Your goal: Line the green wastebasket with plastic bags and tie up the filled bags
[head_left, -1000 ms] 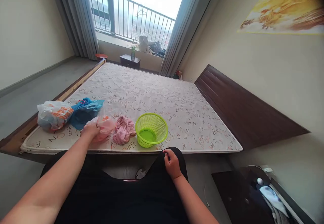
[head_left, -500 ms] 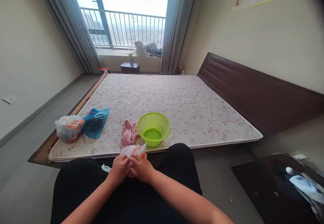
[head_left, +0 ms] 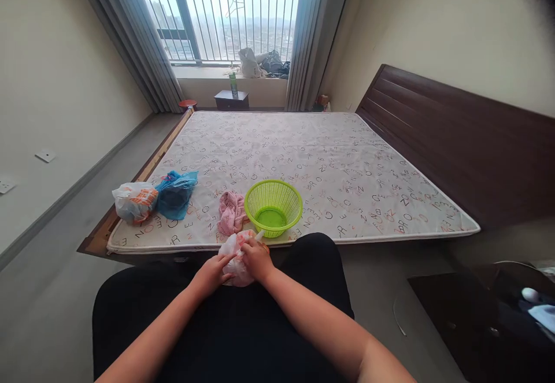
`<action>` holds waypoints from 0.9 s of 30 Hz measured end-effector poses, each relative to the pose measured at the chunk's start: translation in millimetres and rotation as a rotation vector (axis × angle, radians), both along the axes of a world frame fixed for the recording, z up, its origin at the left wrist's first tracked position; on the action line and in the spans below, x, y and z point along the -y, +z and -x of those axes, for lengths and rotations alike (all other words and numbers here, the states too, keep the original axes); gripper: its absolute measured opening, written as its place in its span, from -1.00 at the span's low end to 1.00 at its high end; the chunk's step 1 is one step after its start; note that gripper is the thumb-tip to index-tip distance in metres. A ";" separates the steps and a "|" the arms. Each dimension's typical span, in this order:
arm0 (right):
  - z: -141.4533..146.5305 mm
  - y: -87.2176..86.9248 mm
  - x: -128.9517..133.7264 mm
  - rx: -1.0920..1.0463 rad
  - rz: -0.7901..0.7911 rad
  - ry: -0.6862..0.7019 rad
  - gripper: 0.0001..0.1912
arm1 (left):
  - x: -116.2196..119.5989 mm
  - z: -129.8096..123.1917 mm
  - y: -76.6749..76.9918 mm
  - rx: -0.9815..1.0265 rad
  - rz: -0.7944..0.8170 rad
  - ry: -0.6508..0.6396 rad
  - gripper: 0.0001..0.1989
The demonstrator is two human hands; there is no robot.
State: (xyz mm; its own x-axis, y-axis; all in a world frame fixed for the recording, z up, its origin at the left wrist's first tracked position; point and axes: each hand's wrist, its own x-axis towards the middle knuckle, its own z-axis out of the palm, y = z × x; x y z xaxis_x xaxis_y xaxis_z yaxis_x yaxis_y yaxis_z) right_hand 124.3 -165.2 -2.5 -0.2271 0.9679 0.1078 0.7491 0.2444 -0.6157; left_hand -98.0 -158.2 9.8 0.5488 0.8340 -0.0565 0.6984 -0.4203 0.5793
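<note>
A white plastic bag [head_left: 234,266] with orange print sits bunched up in front of my knees, close to the mattress edge. My right hand [head_left: 259,260] grips its top right part, fingers bent into the plastic. On the other side, my left hand [head_left: 211,275] holds the bag's left edge, thumb and fingers a little apart. What is inside the bag is hidden. Just beyond it stands a green plastic basket [head_left: 274,230], with nothing in it. A crumpled pink cloth [head_left: 232,212] lies against the basket's left side.
On the mattress [head_left: 347,166], to the left, a full white bag [head_left: 135,203] rests beside a blue plastic bag [head_left: 177,195]. A dark headboard [head_left: 455,134] runs along the right. Behind the bed is a small nightstand [head_left: 232,101] with a green bottle [head_left: 233,85].
My hands have moved apart: they were together over the bag, and now the left is at its side and the right on its top. The camera view has tilted down and shifted left.
</note>
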 end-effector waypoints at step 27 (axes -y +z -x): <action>-22.4 -9.3 -9.1 -0.436 -0.009 -0.155 -0.80 | -16.4 21.7 -16.8 -0.087 0.131 0.184 -0.32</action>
State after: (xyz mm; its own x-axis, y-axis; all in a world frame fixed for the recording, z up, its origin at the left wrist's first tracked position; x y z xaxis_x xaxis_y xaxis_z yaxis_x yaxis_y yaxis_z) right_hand 146.7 -156.2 -11.8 -0.0118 0.9854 0.1699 0.4490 0.1571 -0.8796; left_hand -119.7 -141.9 -7.0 0.3765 0.9019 -0.2116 0.8059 -0.2062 0.5550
